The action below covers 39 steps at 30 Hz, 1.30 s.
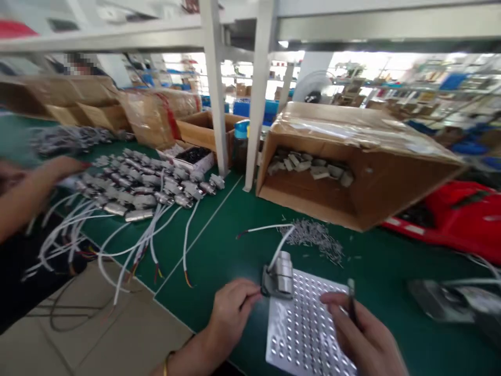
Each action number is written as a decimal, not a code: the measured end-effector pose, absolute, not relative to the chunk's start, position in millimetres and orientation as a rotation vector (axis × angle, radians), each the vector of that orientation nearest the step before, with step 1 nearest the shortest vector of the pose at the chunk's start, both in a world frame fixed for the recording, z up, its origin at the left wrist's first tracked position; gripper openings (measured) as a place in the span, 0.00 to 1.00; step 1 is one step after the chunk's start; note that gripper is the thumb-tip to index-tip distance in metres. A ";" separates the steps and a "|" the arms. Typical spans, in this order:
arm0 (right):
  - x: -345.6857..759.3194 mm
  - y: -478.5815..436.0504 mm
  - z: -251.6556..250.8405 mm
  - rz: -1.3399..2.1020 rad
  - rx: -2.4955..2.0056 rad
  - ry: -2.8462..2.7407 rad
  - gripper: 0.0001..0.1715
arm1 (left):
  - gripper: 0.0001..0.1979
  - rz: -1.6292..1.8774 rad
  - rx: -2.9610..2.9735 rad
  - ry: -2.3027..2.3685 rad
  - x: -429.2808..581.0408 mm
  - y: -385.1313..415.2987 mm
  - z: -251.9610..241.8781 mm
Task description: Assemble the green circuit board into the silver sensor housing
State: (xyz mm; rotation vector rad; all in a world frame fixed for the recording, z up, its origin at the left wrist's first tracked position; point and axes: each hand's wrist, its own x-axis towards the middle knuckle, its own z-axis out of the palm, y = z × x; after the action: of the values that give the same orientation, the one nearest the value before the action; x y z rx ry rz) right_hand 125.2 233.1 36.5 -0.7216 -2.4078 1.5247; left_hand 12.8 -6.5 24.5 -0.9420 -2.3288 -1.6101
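Observation:
My left hand (234,308) is closed, its thumb and fingers pinching the dark base of a silver cylindrical metal fitting (284,274). A white cable (278,250) rises from this fitting and bends away to a bare-wire end. The fitting stands over the upper left corner of a perforated metal plate (301,324), which lies on the green table. Over the plate's right side, my right hand (362,329) is closed around a slim dark tool (352,300) with a light grey end. Its kind is not clear, and its other end is hidden by the hand.
Small metal pins (313,237) lie heaped behind the plate. An open cardboard box (313,196) holds grey blocks. Several cabled metal fittings (144,183) cover the left, near another person's arm (35,188). Shelf posts (256,94) rise behind. A blurred grey object (440,300) sits right.

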 end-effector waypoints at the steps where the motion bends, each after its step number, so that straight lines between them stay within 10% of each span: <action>1: 122.7 213.4 41.6 1.637 -0.759 -2.356 0.22 | 0.06 -1.552 -1.049 -2.296 10.9 -5.1 23.1; 28: 86.3 180.4 23.0 0.914 -0.397 -2.539 0.12 | 0.11 -1.365 -1.066 -2.832 -12.1 22.2 27.3; 34: 101.5 180.5 20.8 1.021 -0.262 -2.548 0.16 | 0.38 -1.759 -0.773 -2.895 -9.2 24.9 38.0; 39: 124.9 187.6 28.5 1.044 -0.164 -2.769 0.23 | 0.20 -2.008 -0.757 -2.561 -20.6 15.7 47.1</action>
State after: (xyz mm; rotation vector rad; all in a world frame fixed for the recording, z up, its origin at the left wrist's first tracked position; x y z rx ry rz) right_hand 124.9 187.6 28.5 -0.1644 -2.7691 1.0445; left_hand -20.6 15.7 47.1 -0.7570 -2.5607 -2.0084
